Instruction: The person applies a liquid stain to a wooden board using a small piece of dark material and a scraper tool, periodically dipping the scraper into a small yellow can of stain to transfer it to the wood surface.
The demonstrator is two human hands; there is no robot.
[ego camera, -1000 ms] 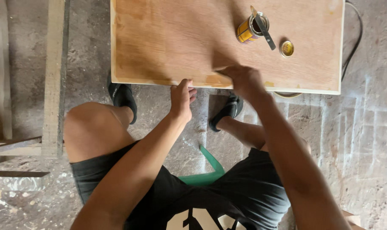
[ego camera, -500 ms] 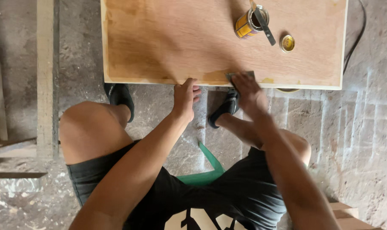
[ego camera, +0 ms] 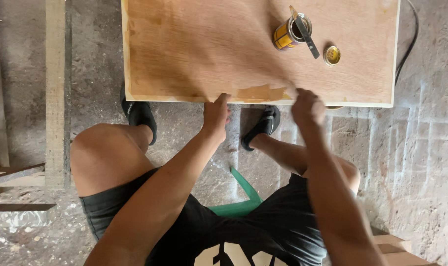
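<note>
Far left: a pale timber plank [ego camera: 55,93] lying lengthwise on the dusty concrete floor [ego camera: 431,148], with more wood offcuts [ego camera: 12,177] just beside its lower end. Next, a bare knee, and above it a black shoe [ego camera: 141,117] tucked just under the near edge of the plywood board [ego camera: 194,49]. Board flat and wide across the top of the view, reddish-brown, with a darker wet-looking patch [ego camera: 261,92] at the near edge. Left hand [ego camera: 216,114] at that near edge, just left of the patch, fingers curled in a closed grip on the board's rim, thumb up on the top face. Below, between the legs, a green seat [ego camera: 241,197] showing. Second black shoe [ego camera: 263,125] under the board edge, between the two hands. Right hand [ego camera: 308,106] at the same edge, just right of the patch, fist closed; whether anything sits inside that grip, cannot tell. Further back on the board, a small open yellow tin [ego camera: 285,34] with a brush [ego camera: 305,32] resting across its mouth, and its round lid [ego camera: 332,54] lying just beside it. Far right, a black cable [ego camera: 406,47] curving off past the board's corner.
</note>
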